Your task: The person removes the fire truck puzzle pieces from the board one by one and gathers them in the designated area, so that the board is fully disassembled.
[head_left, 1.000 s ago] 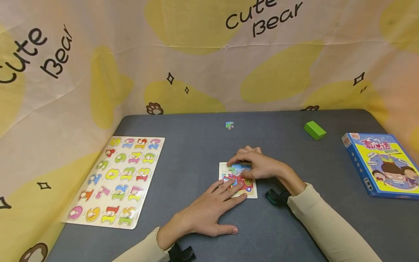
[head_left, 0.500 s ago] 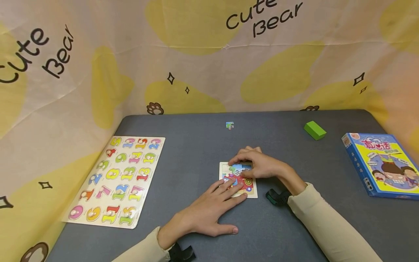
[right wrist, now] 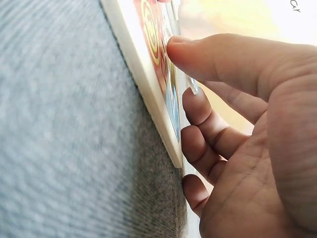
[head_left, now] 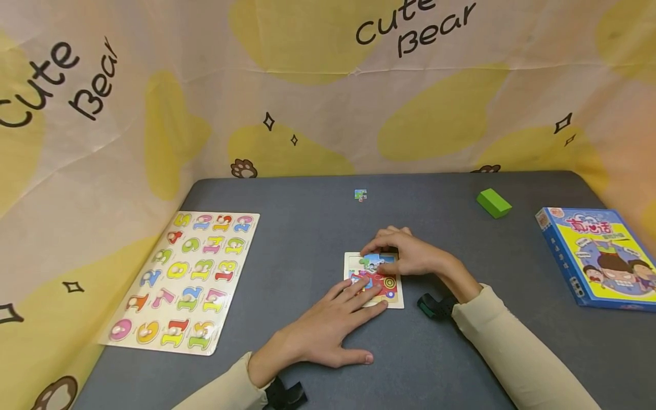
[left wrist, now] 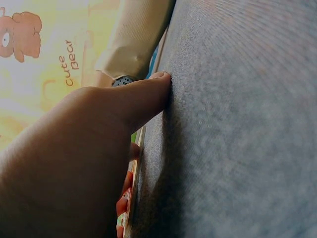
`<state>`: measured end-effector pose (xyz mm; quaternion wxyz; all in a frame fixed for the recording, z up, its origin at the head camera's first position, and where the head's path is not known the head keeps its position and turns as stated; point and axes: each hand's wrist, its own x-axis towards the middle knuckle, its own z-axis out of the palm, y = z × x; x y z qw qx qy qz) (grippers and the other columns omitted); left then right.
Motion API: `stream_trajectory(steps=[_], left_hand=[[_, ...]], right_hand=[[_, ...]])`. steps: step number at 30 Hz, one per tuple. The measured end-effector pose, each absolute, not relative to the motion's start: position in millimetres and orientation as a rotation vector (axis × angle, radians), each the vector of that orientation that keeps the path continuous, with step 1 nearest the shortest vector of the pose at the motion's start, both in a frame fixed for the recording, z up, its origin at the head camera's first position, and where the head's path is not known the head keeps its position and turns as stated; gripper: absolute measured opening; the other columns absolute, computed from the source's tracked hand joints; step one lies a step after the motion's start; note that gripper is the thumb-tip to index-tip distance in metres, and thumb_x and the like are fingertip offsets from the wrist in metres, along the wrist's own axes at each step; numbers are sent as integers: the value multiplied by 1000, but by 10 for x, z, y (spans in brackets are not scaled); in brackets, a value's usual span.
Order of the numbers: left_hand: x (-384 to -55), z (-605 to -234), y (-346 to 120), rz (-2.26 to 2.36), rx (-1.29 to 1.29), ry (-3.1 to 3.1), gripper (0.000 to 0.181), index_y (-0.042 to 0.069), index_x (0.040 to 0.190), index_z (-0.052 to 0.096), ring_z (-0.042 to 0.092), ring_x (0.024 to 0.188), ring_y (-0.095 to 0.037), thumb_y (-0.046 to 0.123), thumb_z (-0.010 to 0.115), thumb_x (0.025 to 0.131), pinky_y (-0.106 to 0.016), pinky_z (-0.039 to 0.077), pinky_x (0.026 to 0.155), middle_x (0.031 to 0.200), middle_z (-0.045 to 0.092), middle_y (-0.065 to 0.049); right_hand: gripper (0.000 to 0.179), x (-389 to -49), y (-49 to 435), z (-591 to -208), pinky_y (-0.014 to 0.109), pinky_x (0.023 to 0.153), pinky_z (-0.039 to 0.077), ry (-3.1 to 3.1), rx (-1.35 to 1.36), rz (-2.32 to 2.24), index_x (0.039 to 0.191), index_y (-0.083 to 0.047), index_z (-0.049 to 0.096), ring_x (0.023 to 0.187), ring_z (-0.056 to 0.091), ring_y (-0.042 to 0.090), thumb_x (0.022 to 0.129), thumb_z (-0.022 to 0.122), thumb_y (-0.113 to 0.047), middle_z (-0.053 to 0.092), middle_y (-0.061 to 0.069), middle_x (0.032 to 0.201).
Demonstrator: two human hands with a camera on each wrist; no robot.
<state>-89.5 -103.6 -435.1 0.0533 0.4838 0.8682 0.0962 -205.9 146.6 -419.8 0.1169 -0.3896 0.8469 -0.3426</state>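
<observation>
A small wooden jigsaw puzzle with a pale frame and a red-and-blue picture lies mid-table. My left hand rests with fingers spread across its lower left part, thumb out over the table. Over the upper part is my right hand, thumb and fingers bent. It pinches a small blue puzzle piece, of which only an edge shows between thumb and fingers in the right wrist view. The fingers hide part of the picture. Farther back lies a loose puzzle piece, apart from both hands.
A number board with colourful digits lies at the left. A green block sits at the back right, and a blue-and-yellow box lies at the right edge. A printed cloth rises behind the grey table.
My right hand has shifted very slightly to the right over the puzzle's upper part. The left hand stays in place, and the whole view has drifted a little.
</observation>
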Motion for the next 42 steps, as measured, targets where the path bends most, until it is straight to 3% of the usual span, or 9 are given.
stream_trajectory(steps=[21, 30, 42], left_hand=[[-900, -4335, -1046, 294, 1472, 2642, 85, 25, 163, 25, 10, 161, -24, 67, 53, 95, -50, 18, 128, 173, 15, 0], [-894, -4336, -1042, 310, 1456, 2637, 84, 26, 163, 24, 9, 161, -23, 68, 51, 95, -49, 16, 129, 173, 12, 2], [-880, -4341, -1049, 310, 1450, 2635, 84, 27, 164, 23, 8, 161, -23, 69, 50, 96, -49, 16, 129, 173, 12, 3]], right_hand=[[40, -2172, 1578, -4245, 39, 81, 24, 2575, -1059, -1118, 129, -22, 71, 100, 48, 17, 89, 76, -16, 67, -4, 107], [41, -2215, 1641, -4147, 44, 85, 21, 2576, -1004, -1176, 131, -18, 70, 99, 47, 24, 90, 75, -12, 65, -1, 104], [43, -2407, 1780, -4109, 42, 83, 24, 2651, -975, -1130, 133, -16, 69, 99, 48, 26, 91, 74, -11, 63, 2, 104]])
